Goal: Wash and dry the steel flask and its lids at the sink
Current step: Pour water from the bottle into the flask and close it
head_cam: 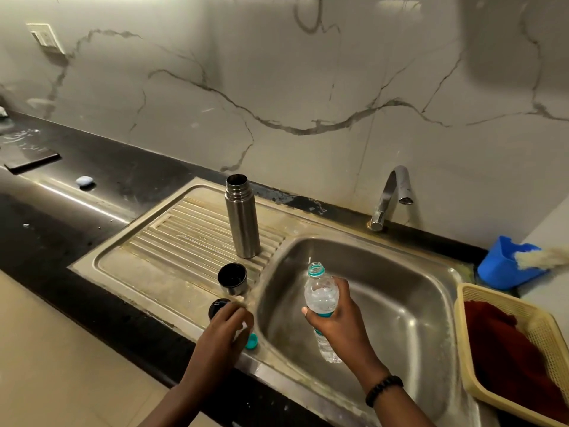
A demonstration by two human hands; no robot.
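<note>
Right grip [334, 322] grasping plastic bottle [321, 298], steel flask [242, 217] upright well beyond

Veined marble wall [277, 87], black countertop [61, 241], wall switch [44, 37].

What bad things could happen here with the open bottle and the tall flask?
The open plastic bottle that the right hand grips has no cap, so tilting it might spill water. The teal cap lies by the basin edge under the left hand and could drop in. The steel flask stands upright on ridges; a bump may topple it.
</note>
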